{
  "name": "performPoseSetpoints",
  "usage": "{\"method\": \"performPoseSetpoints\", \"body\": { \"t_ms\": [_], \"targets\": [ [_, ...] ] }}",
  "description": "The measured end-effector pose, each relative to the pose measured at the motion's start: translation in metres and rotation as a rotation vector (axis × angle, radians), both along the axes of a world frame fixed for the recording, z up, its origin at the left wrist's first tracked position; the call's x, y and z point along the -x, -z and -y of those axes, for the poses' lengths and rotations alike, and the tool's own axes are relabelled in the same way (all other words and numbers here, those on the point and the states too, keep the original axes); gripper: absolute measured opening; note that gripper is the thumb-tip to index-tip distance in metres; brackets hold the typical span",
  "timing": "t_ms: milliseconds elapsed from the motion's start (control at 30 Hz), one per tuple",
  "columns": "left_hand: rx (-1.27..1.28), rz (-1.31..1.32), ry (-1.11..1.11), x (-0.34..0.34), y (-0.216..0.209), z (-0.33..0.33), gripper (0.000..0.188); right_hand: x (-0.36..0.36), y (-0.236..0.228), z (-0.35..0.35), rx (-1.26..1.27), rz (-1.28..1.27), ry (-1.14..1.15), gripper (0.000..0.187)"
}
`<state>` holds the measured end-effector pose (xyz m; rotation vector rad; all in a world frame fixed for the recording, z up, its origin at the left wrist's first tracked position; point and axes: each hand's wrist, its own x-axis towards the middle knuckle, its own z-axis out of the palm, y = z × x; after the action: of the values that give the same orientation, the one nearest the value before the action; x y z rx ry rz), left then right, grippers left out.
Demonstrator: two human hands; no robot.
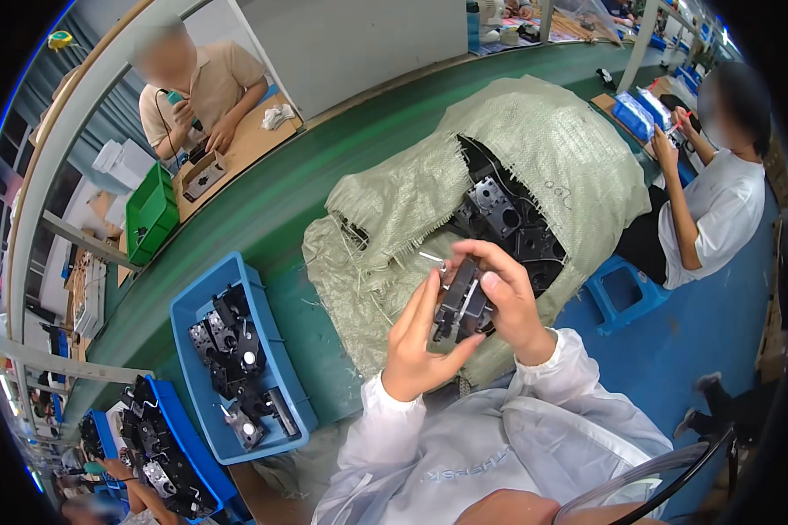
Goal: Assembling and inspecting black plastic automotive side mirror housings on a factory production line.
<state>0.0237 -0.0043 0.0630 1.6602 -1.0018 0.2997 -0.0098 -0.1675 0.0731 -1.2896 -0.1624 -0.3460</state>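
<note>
Both my hands hold one black plastic and metal part (460, 306) in front of my chest. My left hand (416, 346) grips its lower left side, thumb under it. Over its top and right side curl the fingers of my right hand (508, 302). Just behind the part lies a torn woven green-grey sack (543, 149), its opening full of more black parts (503, 219).
A blue bin (193, 311) with several black parts sits to my left on the green conveyor (280, 188). A second blue bin (162, 398) is lower left. One person works at a bench far left, another sits at right by a blue stool (622, 293).
</note>
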Motion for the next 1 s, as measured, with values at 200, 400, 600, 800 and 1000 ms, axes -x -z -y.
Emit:
{"method": "performPoseSetpoints", "body": {
  "t_ms": [200, 400, 600, 800, 1000],
  "targets": [
    [-0.058, 0.040, -0.003, 0.008, -0.004, 0.005, 0.088, -0.005, 0.016, 0.006, 0.008, 0.045, 0.057, 0.033],
    [-0.106, -0.131, -0.180, 0.024, 0.011, 0.008, 0.061, -0.007, 0.015, -0.005, -0.007, 0.057, 0.191, 0.043],
    [-0.086, -0.105, -0.235, 0.030, 0.017, 0.007, 0.052, -0.008, 0.006, -0.006, 0.134, 0.114, 0.205, 0.042],
    [-0.047, -0.124, -0.195, 0.031, 0.010, 0.010, 0.051, -0.008, 0.009, -0.003, 0.117, 0.210, 0.261, 0.043],
    [-0.065, -0.090, -0.156, 0.025, 0.010, 0.003, 0.052, -0.007, 0.016, -0.007, 0.094, 0.220, 0.259, 0.043]
  ]
}}
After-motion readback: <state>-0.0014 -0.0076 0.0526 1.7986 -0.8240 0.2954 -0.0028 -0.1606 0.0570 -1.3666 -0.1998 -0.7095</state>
